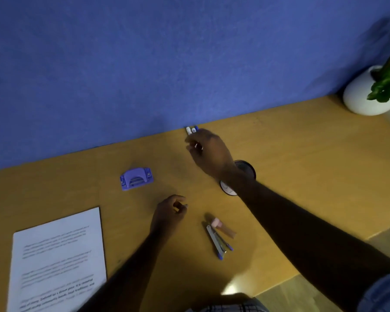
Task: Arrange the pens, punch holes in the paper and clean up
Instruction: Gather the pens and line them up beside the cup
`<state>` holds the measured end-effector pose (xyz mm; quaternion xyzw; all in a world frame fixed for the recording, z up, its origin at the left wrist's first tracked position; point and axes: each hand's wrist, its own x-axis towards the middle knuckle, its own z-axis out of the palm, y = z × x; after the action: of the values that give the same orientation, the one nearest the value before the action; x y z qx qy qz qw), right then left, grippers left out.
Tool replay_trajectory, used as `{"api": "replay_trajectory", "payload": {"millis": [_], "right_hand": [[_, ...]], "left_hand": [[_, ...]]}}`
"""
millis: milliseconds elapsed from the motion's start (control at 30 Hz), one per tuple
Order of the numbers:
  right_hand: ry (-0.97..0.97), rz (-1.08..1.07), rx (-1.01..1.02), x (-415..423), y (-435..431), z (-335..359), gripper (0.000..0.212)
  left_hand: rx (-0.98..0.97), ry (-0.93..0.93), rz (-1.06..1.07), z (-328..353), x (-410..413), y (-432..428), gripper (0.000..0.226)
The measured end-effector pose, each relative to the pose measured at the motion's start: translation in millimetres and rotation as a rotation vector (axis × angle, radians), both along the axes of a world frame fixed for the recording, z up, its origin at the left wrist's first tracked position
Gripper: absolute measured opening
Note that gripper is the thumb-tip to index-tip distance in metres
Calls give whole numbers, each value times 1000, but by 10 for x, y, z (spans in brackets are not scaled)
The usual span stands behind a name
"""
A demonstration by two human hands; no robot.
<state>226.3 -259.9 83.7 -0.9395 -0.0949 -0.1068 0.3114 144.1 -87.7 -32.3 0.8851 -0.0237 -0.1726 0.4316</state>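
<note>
Head view: right hand (208, 152) grips several pens (191, 130) above the bench (302, 143), near the pen holder (245, 171); left hand (172, 207) loosely curled, empty. Pens look light, stiff, slippery; best held mid-barrel.

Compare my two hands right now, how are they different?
The right hand reaches far toward the blue wall and grips a bundle of pens; the left hand sits nearer you and holds nothing visible. The right hand's fingers are closed around the pens, while the left hand's are loosely curled. The right arm crosses over the dark pen holder; the left covers nothing. Both are bare and above the wooden desk.
</note>
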Motion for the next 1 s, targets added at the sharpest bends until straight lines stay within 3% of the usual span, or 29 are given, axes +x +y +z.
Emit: {"api": "replay_trajectory", "payload": {"millis": [167, 300, 433, 667, 900, 1000], "right_hand": [[37, 89, -54, -845, 51, -209, 12], [213, 6, -95, -1291, -167, -516, 14], [422, -104, -169, -1587, -408, -791, 25], [570, -124, -203, -1757, -426, -1030, 43], [604, -147, -152, -1705, -423, -1073, 34], [601, -245, 10, -1703, -480, -1078, 25]], "left_hand": [[57, 28, -55, 9, -168, 7, 27], [116, 56, -111, 49, -310, -73, 22], [165, 94, -163, 44, -446, -199, 19], [231, 101, -145, 54, -632, -428, 28], [293, 151, -75, 81, -690, -640, 59], [366, 154, -85, 64, -701, -744, 72]]}}
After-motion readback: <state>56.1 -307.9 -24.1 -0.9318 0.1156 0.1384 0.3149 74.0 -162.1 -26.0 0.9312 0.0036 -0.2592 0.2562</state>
